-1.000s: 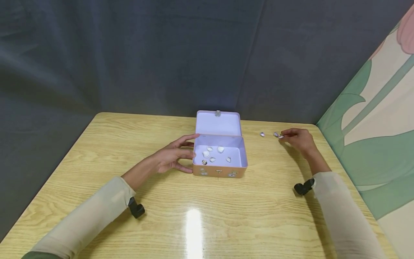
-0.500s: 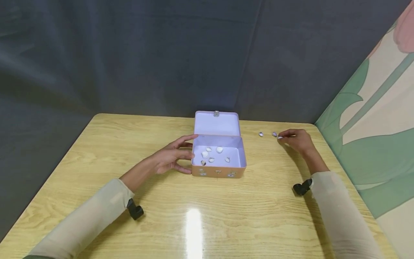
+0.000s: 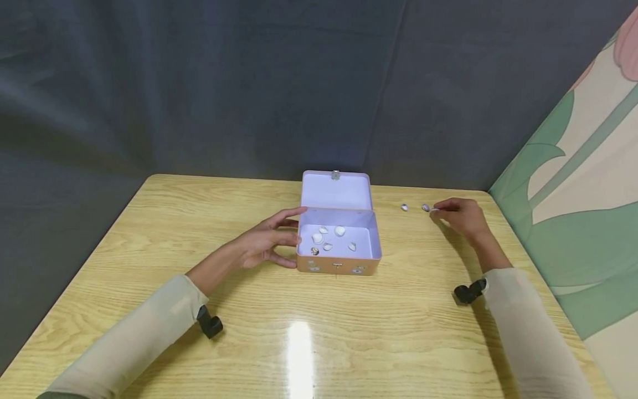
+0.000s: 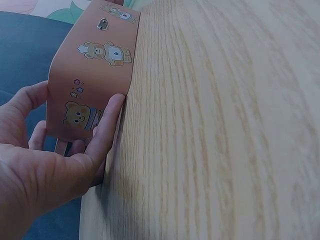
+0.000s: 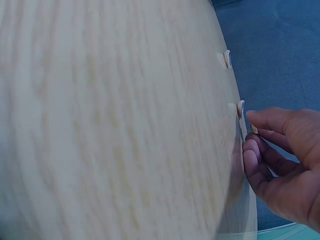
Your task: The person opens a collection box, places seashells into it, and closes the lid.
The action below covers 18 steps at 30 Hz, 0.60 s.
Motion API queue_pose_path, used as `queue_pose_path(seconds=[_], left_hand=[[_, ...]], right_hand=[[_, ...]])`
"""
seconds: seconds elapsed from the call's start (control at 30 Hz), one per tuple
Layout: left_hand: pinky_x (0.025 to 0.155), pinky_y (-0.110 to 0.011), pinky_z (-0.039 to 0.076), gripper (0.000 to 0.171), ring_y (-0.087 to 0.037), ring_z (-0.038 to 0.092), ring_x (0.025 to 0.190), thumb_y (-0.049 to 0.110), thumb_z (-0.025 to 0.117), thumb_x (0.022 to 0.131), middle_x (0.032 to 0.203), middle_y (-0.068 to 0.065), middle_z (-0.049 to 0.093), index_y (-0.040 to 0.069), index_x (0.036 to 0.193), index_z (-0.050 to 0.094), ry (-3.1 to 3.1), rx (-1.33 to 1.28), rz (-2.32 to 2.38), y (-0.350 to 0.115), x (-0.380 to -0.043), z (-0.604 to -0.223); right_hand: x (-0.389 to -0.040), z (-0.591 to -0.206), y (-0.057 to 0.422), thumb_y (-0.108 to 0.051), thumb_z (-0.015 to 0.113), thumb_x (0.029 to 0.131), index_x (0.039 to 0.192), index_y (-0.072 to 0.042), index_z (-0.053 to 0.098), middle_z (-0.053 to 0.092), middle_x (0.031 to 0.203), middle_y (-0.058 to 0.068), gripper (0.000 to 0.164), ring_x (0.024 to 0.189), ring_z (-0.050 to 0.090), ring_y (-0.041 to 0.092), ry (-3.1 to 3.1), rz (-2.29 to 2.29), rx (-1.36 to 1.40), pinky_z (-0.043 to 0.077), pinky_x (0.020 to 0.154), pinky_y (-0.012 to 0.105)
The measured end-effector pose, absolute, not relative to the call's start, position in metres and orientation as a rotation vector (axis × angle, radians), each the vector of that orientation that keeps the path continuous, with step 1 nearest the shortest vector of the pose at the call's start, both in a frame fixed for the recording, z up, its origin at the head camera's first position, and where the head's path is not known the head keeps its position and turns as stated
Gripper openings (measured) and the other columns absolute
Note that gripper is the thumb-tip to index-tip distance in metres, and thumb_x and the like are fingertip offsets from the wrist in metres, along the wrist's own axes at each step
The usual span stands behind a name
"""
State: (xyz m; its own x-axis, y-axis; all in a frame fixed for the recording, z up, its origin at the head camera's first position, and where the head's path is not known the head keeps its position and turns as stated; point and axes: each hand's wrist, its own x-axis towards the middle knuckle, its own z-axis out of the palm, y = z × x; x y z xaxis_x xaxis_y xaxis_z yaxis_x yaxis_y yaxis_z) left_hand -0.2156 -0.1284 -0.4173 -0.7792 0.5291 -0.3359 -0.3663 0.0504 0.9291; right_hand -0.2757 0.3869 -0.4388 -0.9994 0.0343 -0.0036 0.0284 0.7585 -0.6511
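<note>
A small hinged tin box (image 3: 372, 266), orange outside with printed bears and lilac inside, stands with its lid (image 3: 336, 190) up. Several white seashells (image 3: 339, 230) lie on its floor, along with a darker patterned one (image 3: 315, 251). Spread, mostly straight fingers of my left hand (image 3: 256, 244) touch the box's left end. In the left wrist view, one finger (image 4: 109, 122) reaches the lower corner of the printed front. My right hand (image 3: 462, 217), at the table's far right, pinches a small seashell (image 5: 254, 129) between thumb and fingertips, mostly covered by them.
Two loose seashells lie left of my right hand, one close to its fingertips (image 3: 426, 207) and another seashell (image 3: 404, 207) nearer the box. Dark cloth (image 3: 249, 94) hangs behind the wooden table (image 3: 389, 332). A flower-patterned panel (image 3: 593, 221) borders the right side.
</note>
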Motion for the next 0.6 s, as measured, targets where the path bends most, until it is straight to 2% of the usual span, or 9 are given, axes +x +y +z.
queue_pose_path(seconds=[0.1, 0.23, 0.37, 0.6], left_hand=[[0.090, -0.053, 0.074, 0.081, -0.042, 0.059, 0.143, 0.006, 0.068, 0.110, 0.179, -0.013, 0.024, 0.038, 0.177, 0.036, 1.697, 0.166, 1.799, -0.129, -0.216, -0.417], [0.091, -0.053, 0.074, 0.081, -0.042, 0.060, 0.142, 0.006, 0.068, 0.110, 0.179, -0.013, 0.025, 0.039, 0.177, 0.036, 1.702, 0.163, 1.797, -0.129, -0.215, -0.417], [0.091, -0.053, 0.074, 0.081, -0.042, 0.061, 0.140, 0.006, 0.068, 0.110, 0.178, -0.013, 0.026, 0.039, 0.176, 0.037, 1.705, 0.161, 1.798, -0.129, -0.215, -0.417], [0.091, -0.054, 0.073, 0.081, -0.043, 0.061, 0.141, 0.006, 0.068, 0.110, 0.178, -0.014, 0.026, 0.038, 0.177, 0.037, 1.703, 0.162, 1.801, -0.129, -0.215, -0.417]], right_hand=[[-0.275, -0.438, 0.387, -0.035, 0.075, 0.110, 0.135, 0.002, 0.077, 0.079, 0.131, 0.018, 0.045, 0.098, 0.061, 0.000, -2.920, 1.111, -0.054, 0.051, 0.084, 0.018], [-0.273, -0.437, 0.384, -0.033, 0.075, 0.109, 0.135, 0.001, 0.078, 0.081, 0.121, 0.003, 0.043, 0.089, 0.062, -0.012, -2.890, 1.170, -0.056, 0.053, 0.079, 0.011], [-0.270, -0.437, 0.379, -0.029, 0.075, 0.109, 0.135, 0.002, 0.078, 0.082, 0.121, 0.003, 0.040, 0.085, 0.063, -0.016, -2.854, 1.231, -0.061, 0.055, 0.077, 0.006], [-0.264, -0.434, 0.371, -0.032, 0.077, 0.109, 0.136, 0.002, 0.078, 0.082, 0.121, 0.000, 0.043, 0.087, 0.069, -0.012, -2.810, 1.272, -0.065, 0.058, 0.076, 0.007]])
